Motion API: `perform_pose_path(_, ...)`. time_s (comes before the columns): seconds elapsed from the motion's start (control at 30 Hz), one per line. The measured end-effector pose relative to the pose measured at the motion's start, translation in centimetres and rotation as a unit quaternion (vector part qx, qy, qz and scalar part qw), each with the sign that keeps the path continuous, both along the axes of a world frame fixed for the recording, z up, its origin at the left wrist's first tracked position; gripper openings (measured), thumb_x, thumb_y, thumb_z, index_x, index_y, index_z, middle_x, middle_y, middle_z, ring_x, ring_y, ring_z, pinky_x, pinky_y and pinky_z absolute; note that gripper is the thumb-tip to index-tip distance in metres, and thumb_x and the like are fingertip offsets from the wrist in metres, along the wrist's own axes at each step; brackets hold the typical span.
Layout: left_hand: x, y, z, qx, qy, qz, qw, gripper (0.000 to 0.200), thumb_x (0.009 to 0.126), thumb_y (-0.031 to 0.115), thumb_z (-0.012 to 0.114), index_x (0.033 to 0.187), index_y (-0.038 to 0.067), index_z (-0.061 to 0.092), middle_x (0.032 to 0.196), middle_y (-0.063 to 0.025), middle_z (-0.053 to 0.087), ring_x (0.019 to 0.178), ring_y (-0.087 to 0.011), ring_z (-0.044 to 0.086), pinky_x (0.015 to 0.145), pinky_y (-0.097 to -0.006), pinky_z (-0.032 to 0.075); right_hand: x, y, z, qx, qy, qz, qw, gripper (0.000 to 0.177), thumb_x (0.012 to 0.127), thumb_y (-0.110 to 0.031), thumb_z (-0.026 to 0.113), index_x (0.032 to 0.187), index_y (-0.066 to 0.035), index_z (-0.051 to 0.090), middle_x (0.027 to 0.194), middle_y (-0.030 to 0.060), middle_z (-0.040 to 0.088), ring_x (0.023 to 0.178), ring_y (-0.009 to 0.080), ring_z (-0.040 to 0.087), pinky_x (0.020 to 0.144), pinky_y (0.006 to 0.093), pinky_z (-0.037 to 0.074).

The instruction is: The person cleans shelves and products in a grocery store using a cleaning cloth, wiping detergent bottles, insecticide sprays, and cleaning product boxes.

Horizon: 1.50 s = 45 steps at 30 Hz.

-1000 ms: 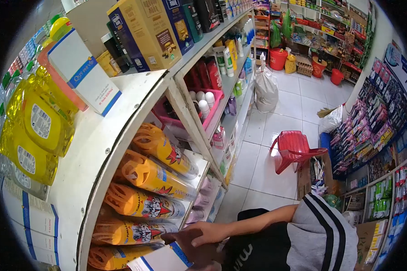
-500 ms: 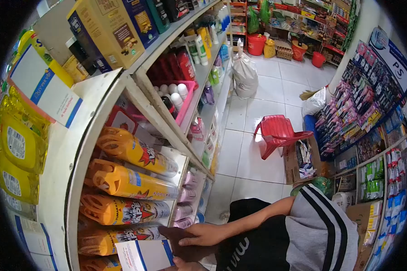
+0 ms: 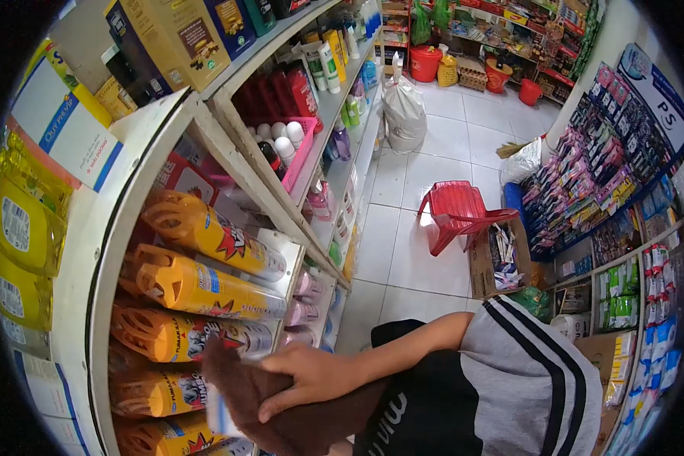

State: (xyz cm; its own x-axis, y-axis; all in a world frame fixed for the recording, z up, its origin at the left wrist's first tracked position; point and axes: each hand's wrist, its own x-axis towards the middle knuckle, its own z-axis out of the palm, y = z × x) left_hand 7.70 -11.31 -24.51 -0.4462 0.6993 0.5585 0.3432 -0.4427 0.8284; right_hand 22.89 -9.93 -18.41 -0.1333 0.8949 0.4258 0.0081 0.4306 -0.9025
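A brown cloth, dark and fuzzy, lies bunched right in front of the orange spray cans. Its long axis slants, with the narrow end up against the cans and the broad end trailing down and away from them. The right hand rests palm-down on it, fingers curled over and gripping; the left hand is out of sight. The cans fill their shelf compartment, lying on their sides. Above the cans, a pink basket holds white-capped bottles.
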Motion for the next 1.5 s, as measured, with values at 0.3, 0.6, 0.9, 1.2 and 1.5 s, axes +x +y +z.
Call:
perform_pose_path(0.3, -0.8, 0.3, -0.9, -0.026, 0.019, 0.009, 0.999, 0.079, 0.064, 0.041, 0.067, 0.119, -0.002, 0.030, 0.111, -0.0175, 0.041, 0.097, -0.0279, 0.045, 0.081, -0.0374, 0.039, -2.9, -0.1, -3.3, 0.054, 0.025, 0.171, 0.984, 0.054, 0.073, -0.036, 0.060, 0.107, 0.004, 0.048, 0.104, 0.0177, 0.051, 0.094, 0.0281, 0.051, 0.074, 0.0315, 0.042)
perform_pose_path(0.6, -0.7, 0.5, -0.8, -0.031, 0.028, 0.000, 0.999, 0.080, 0.063, 0.043, 0.066, 0.119, -0.003, 0.030, 0.111, -0.0175, 0.041, 0.099, -0.0279, 0.044, 0.083, -0.0376, 0.038, -2.5, 0.8, -1.3, 0.105, 0.006, 0.220, 0.970, 0.084, 0.071, -0.041, 0.059, 0.131, -0.002, 0.013, 0.137, 0.0125, 0.012, 0.125, 0.0271, 0.017, 0.098, 0.0354, 0.022)
perform_pose_path(0.9, -0.2, 0.6, -0.9, -0.046, 0.041, 0.000, 0.998, 0.081, 0.063, 0.045, 0.066, 0.118, -0.003, 0.030, 0.112, -0.0175, 0.040, 0.101, -0.0278, 0.043, 0.085, -0.0379, 0.036, -1.2, -0.2, -4.9, 0.033, 0.050, 0.188, 0.980, 0.066, 0.075, -0.031, 0.059, 0.122, 0.005, 0.030, 0.121, 0.0220, 0.038, 0.108, 0.0280, 0.044, 0.087, 0.0317, 0.036)
perform_pose_path(1.2, -0.5, 0.6, -1.2, -0.063, 0.058, 0.008, 0.996, 0.083, 0.062, 0.047, 0.065, 0.118, -0.003, 0.030, 0.113, -0.0176, 0.040, 0.103, -0.0277, 0.042, 0.087, -0.0382, 0.034, -0.4, -1.6, -7.0, -0.274, 0.171, 0.188, 0.928, 0.053, 0.073, -0.037, 0.061, 0.104, 0.004, 0.047, 0.093, 0.0125, 0.056, 0.084, 0.0171, 0.052, 0.074, 0.0283, 0.041)
perform_pose_path(1.5, -1.7, -0.7, -3.2, -0.119, 0.085, 0.005, 0.989, 0.084, 0.062, 0.049, 0.064, 0.117, -0.004, 0.029, 0.113, -0.0176, 0.039, 0.104, -0.0277, 0.040, 0.089, -0.0385, 0.033, 0.9, -2.4, -9.0, -0.328, 0.145, 0.156, 0.921, 0.034, 0.070, -0.016, 0.066, 0.095, 0.004, 0.055, 0.087, 0.0063, 0.060, 0.080, 0.0107, 0.052, 0.070, 0.0247, 0.043)
